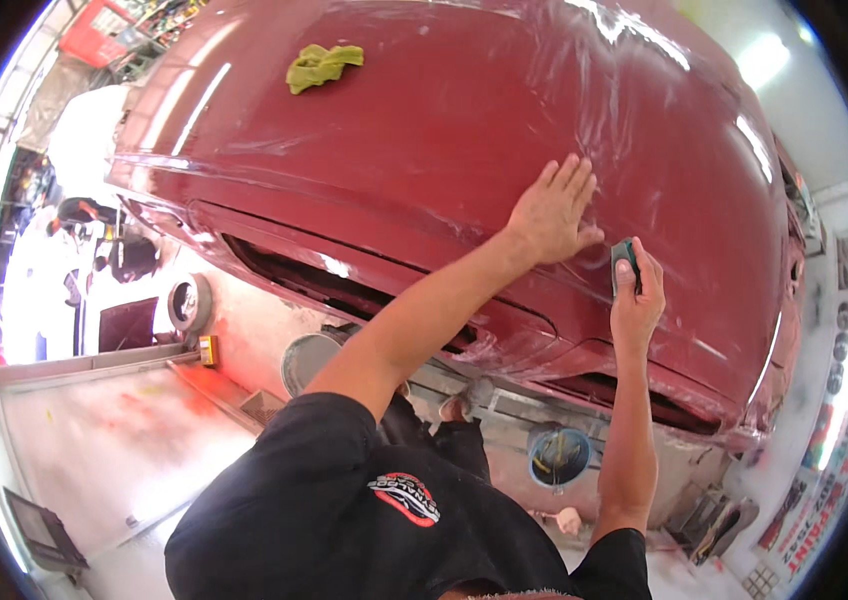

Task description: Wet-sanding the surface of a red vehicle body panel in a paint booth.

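Observation:
A dark red car hood, wet and streaked with pale smears, spreads in front of me. My left hand lies flat on it right of the middle, fingers stretched out and holding nothing. Just to its right, my right hand grips a small dark green block, which looks like a sanding block, near the hood's surface. The block's underside is hidden. A crumpled yellow-green cloth rests farther up the hood, to the left.
Below the car's front edge stands a bucket with liquid in it. A round grey container is partly behind my left arm. Farther left are a tyre and a small yellow box on the floor.

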`<move>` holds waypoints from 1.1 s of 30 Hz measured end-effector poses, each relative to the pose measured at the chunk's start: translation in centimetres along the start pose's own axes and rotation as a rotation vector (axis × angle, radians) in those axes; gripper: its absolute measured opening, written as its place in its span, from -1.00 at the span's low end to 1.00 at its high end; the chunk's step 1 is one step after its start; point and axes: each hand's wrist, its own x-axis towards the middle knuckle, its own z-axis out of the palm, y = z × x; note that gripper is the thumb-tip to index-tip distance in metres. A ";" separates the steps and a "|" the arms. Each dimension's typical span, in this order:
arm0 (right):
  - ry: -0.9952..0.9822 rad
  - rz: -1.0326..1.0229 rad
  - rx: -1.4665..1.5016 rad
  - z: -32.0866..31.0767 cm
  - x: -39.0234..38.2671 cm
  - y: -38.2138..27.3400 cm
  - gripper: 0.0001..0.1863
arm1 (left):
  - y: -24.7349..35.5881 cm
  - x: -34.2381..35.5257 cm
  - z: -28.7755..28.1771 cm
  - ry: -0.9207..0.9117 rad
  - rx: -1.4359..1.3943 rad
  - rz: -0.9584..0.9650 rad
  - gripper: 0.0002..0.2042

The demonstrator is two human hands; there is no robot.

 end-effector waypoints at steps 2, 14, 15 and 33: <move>-0.010 0.024 0.035 1.1 0.9 -0.4 -0.62 | 0.3 -2.0 -0.6 -0.011 -0.088 0.053 -0.17; -0.047 -0.339 -0.271 10.6 5.2 -0.7 -0.62 | -7.2 -15.4 -5.6 0.020 -0.161 0.137 -0.40; -0.047 -0.342 -0.306 10.6 5.2 -0.7 -0.62 | -9.5 -16.7 -6.2 0.056 -0.133 0.056 -0.41; -0.041 -0.299 -0.476 10.5 5.6 -0.3 -0.60 | -15.7 -19.4 -8.6 0.173 -0.019 -0.281 -0.52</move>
